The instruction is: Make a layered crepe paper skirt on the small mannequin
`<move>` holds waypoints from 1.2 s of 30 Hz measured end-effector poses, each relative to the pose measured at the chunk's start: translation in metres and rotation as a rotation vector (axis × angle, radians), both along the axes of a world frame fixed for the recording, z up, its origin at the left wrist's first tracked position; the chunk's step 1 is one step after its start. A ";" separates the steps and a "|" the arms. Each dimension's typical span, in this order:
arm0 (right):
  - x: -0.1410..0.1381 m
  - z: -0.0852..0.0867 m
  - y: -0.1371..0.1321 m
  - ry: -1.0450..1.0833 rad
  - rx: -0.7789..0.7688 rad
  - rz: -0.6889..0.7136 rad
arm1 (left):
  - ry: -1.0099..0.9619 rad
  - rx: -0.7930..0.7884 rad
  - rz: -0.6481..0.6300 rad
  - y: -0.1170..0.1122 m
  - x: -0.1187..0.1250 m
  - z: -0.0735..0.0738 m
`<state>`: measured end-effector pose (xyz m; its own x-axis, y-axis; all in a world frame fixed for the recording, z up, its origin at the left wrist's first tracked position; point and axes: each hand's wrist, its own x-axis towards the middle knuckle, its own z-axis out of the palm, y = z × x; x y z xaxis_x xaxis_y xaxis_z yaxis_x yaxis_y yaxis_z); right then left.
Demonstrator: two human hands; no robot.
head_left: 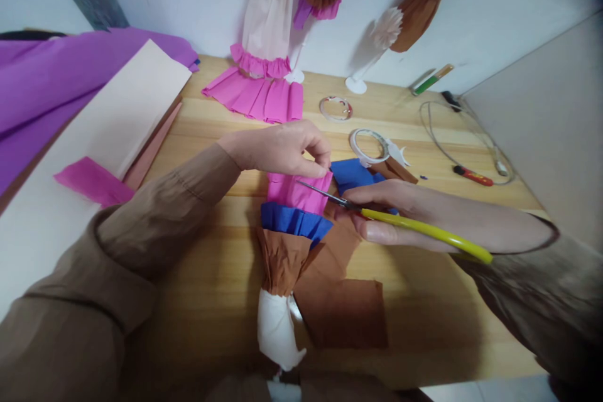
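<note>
My left hand [285, 149] pinches the upper right edge of a pink crepe paper strip [311, 200] between thumb and fingers. In my right hand [391, 204] is a pair of scissors with a yellow handle [431, 233]; the metal blades point left across the pink strip, just below my left fingertips. Beneath the strip come a blue ruffled band [292, 220], a gathered brown paper piece [285, 254] and a white bundled end [274, 326]. Flat brown paper [348, 314] lies to the right, and blue paper [347, 174] sits partly hidden behind my right hand.
Two tape rolls, a small one [336, 109] and a larger white one [370, 146], lie beyond my hands. A pleated pink paper [268, 97] and paper-flower stands [356, 85] are by the wall. At right lies a grey cable [429, 122]; purple paper [89, 69] covers the left.
</note>
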<state>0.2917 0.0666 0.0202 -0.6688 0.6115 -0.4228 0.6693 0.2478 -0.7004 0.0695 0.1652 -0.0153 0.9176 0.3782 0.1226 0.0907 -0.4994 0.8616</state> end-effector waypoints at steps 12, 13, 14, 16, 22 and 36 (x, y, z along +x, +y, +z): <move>0.000 -0.003 -0.001 0.057 0.026 0.001 | -0.027 0.071 0.011 0.001 -0.001 -0.005; 0.001 -0.004 -0.001 0.058 0.029 -0.007 | -0.027 0.069 0.012 0.002 -0.001 -0.005; 0.001 -0.004 -0.001 0.055 0.031 -0.012 | -0.026 0.066 0.013 0.002 -0.001 -0.005; 0.001 -0.005 -0.001 0.048 0.029 -0.007 | -0.020 0.062 0.013 0.001 -0.001 -0.005; 0.001 -0.008 0.000 0.061 0.012 -0.021 | -0.019 0.075 0.021 0.000 -0.001 -0.006; -0.004 -0.001 -0.001 0.042 0.014 -0.019 | 0.014 0.071 -0.010 0.000 0.000 -0.002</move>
